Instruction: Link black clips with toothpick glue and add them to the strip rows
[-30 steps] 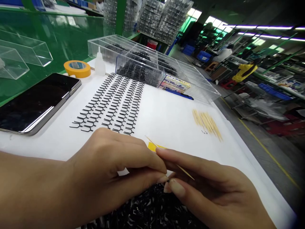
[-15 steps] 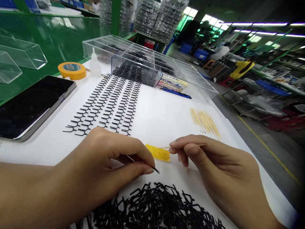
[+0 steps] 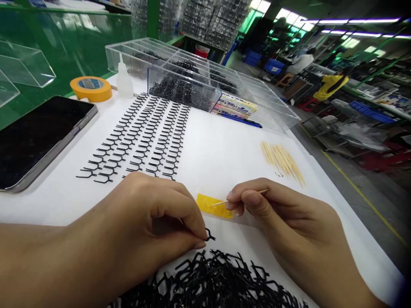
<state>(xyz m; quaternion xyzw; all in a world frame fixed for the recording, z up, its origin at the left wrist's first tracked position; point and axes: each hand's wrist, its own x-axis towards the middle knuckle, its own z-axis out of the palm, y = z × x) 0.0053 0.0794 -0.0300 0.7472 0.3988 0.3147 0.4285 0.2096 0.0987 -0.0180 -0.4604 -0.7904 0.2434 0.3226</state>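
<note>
My left hand [image 3: 138, 222] pinches a small black forked plastic piece [image 3: 209, 235] between thumb and fingertips, just above a tangled pile of black forked strips [image 3: 212, 282]. My right hand [image 3: 276, 209] holds a wooden toothpick [image 3: 244, 197] between thumb and forefinger. The toothpick's tip lies over a yellow patch [image 3: 210, 206] on the white table surface [image 3: 221, 145]. Rows of black forked strips [image 3: 144, 137] lie laid out beyond my left hand. A small bundle of toothpicks [image 3: 281, 162] lies to the right.
A clear compartment box [image 3: 180, 81] holds black strips at the back. Near it stand a glue bottle [image 3: 124, 81], a yellow tape roll [image 3: 91, 89] and a blue pen [image 3: 240, 121]. A dark tablet [image 3: 41, 141] lies left. Co-workers sit along benches across the aisle at right.
My hands have moved apart since the earliest frame. The toothpick has shifted from between them to my right hand, its tip now over the yellow patch. The black piece stays pinched in my left hand.
</note>
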